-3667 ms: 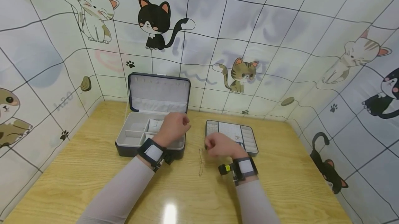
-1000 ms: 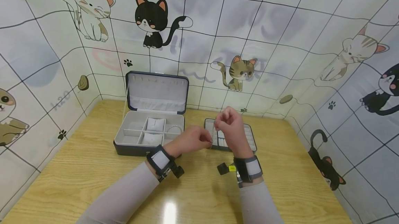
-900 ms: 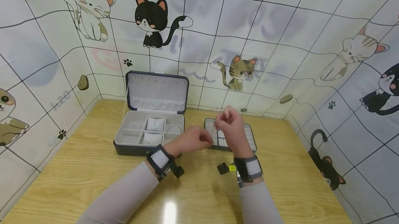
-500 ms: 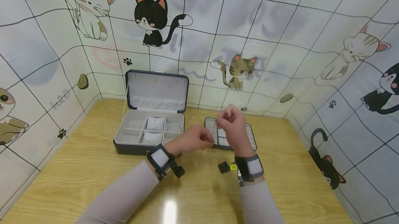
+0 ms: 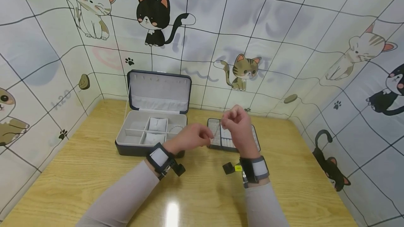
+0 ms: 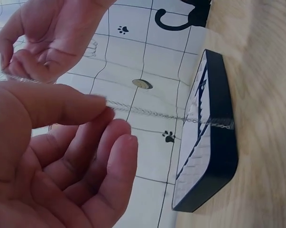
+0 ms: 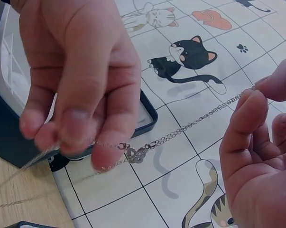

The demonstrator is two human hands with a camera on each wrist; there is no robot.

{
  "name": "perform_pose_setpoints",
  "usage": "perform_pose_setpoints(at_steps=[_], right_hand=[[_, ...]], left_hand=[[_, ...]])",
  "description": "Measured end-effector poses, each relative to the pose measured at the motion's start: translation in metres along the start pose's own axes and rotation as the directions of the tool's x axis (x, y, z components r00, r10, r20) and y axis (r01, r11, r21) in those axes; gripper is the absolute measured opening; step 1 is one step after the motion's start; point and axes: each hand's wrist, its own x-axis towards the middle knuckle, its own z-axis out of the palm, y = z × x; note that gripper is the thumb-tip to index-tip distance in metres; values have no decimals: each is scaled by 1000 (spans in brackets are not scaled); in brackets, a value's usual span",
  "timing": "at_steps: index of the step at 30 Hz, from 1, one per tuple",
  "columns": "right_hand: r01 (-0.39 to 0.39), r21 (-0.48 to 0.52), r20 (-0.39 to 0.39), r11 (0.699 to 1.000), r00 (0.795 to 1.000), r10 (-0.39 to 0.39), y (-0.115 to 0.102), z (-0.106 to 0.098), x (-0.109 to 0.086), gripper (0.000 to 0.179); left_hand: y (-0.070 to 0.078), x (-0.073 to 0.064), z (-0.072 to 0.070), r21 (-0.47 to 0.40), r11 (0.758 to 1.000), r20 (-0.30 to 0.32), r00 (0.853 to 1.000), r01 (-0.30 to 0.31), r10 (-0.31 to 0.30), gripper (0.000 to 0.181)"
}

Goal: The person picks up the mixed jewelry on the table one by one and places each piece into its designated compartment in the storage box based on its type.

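Note:
A thin silver chain necklace [image 7: 195, 124] with a small flower-shaped pendant [image 7: 135, 155] is stretched between both hands above the table. My right hand [image 5: 240, 125], the higher one, pinches one end between thumb and forefinger. Lower and to the left, my left hand [image 5: 187, 138] pinches the chain with its thumb and fingertips near the pendant. In the right wrist view, loose chain hangs down past the left hand's fingers. Behind the hands lies a shallow jewelry tray [image 5: 214, 125], partly covered by the right hand and its wrist.
An open dark-blue jewelry box [image 5: 135, 149] stands at the left, its lid [image 5: 159, 93] raised. Two small cushions [image 5: 157, 124] and a bangle [image 5: 176, 128] sit in its compartments. A cat-print cloth [image 5: 202, 44] hangs behind the wooden table [image 5: 202, 192].
Earlier the necklace lay on the table; now both hands hold it in the air. Over the last half second the left hand shifts slightly left and up, the right slightly right.

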Motion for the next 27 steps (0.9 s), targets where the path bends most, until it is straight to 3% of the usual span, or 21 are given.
perform_pose_setpoints(at_steps=[4, 6, 10, 12, 17, 21, 24, 27], right_hand=[[2, -3, -3, 1000, 1000, -2, -1, -1, 0, 35], [8, -10, -3, 1000, 1000, -8, -1, -1, 0, 35], [12, -17, -6, 1000, 1000, -12, -1, -1, 0, 34], [11, -15, -10, 1000, 1000, -11, -1, 0, 0, 34], [8, -10, -3, 1000, 1000, -8, -2, 1, 0, 34], [16, -8, 9, 1000, 1000, -16, -1, 3, 0, 34], [20, -11, 14, 1000, 1000, -20, -1, 3, 0, 35], [22, -16, 20, 1000, 1000, -21, 0, 3, 1, 35]], left_hand=[[0, 0, -4, -23, 1000, -42, 999, 2, -3, 27], [1, 0, -4, -112, 993, -21, 999, 31, -34, 29], [3, 0, -2, -336, 936, 50, 994, 104, -93, 34], [4, 0, -1, -407, 906, 76, 993, 118, -95, 38], [1, 1, 1, -429, 898, 95, 994, 95, -60, 42], [-5, 4, 4, -416, 902, 117, 990, 116, -74, 37], [-7, 4, 6, -404, 903, 158, 984, 144, -87, 36], [-6, 3, 5, -396, 907, 214, 975, 145, -62, 38]])
